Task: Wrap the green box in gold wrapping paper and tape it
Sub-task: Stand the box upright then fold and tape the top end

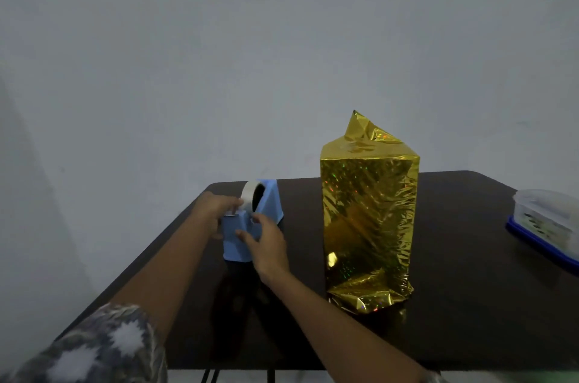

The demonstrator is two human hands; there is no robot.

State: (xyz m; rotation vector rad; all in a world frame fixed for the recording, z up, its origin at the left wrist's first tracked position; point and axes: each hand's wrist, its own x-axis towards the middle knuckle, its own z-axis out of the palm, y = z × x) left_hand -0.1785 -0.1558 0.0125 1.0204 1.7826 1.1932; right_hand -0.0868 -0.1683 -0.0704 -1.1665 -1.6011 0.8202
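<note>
The box [369, 226] stood upright right of centre on a dark table [470, 273], fully covered in crinkled gold wrapping paper [363, 135] whose top flaps rose in a loose, unsealed peak. Just to its left, the left hand [216, 210] curled its fingers onto the tape roll [249, 196] while the right hand [266, 244] gripped the blue tape dispenser [238, 241] near the table's left edge. Bare tabletop lay between the box and a plastic container [548, 219] overhanging the right edge.
</note>
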